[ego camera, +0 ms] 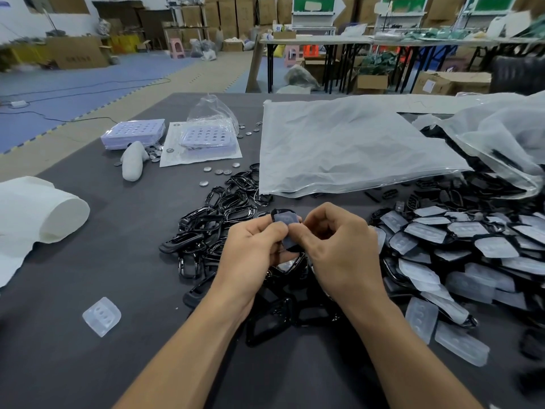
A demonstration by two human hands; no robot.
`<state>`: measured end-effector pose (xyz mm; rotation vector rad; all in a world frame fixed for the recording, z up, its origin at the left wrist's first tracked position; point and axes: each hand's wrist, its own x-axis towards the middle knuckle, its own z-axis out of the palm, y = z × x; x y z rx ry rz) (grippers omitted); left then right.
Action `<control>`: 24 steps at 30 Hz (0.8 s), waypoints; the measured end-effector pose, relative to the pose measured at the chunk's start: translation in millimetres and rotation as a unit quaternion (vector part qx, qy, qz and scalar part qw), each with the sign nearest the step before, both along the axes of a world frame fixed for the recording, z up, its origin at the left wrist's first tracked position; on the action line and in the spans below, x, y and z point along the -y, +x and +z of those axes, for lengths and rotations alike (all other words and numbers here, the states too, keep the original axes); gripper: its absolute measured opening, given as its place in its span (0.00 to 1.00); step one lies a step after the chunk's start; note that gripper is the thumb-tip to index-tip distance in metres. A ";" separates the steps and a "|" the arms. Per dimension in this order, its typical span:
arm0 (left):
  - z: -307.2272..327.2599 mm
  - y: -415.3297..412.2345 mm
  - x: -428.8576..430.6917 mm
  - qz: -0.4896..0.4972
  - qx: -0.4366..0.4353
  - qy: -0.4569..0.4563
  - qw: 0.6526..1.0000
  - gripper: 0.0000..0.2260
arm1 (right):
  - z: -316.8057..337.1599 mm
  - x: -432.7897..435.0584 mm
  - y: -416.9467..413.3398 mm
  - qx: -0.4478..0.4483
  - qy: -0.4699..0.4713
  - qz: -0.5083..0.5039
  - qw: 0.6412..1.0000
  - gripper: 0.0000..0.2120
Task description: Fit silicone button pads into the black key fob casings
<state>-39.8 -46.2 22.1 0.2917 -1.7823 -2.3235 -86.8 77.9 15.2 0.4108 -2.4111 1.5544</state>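
Both hands work just near-side of the flat plastic bag [354, 149]. Left hand [253, 246] and right hand [339, 246] each pinch one black casing [290, 245], with one translucent dimpled silicone pad [285, 217] on it. One loose pad [101, 315] lies well left-near of the bag. Empty-casing heap [224, 208] and padded-casing heap [457, 246]: too many to count.

We count one left hand [253, 246], one right hand [339, 246], one held casing [285, 217], one stray silicone pad [101, 316], two tray stacks [132, 132] [208, 137], countless loose casings [206, 225].
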 end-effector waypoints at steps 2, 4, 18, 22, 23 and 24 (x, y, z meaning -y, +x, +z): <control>-0.2 0.0 -0.7 0.013 -0.003 -0.003 1.000 0.12 | 0.4 -0.1 0.4 0.015 -0.014 0.023 1.000 0.10; 0.3 -0.4 -0.4 0.024 -0.003 -0.013 1.000 0.13 | 0.2 0.5 0.4 0.052 -0.052 0.060 0.995 0.06; -6.1 -4.4 7.9 0.109 0.017 -0.065 0.992 0.07 | -5.0 -0.3 -3.7 0.120 -0.096 0.095 0.984 0.03; -5.9 -3.9 8.7 0.092 0.019 -0.054 0.994 0.07 | -4.0 -0.5 -3.7 0.140 -0.124 0.090 0.978 0.03; -5.5 -3.3 8.8 0.086 0.018 -0.053 0.995 0.07 | -4.0 -0.4 -3.6 0.140 -0.128 0.088 0.978 0.03; -4.7 -2.8 8.6 0.080 0.017 -0.051 0.995 0.07 | -3.9 -0.3 -3.2 0.139 -0.129 0.086 0.978 0.02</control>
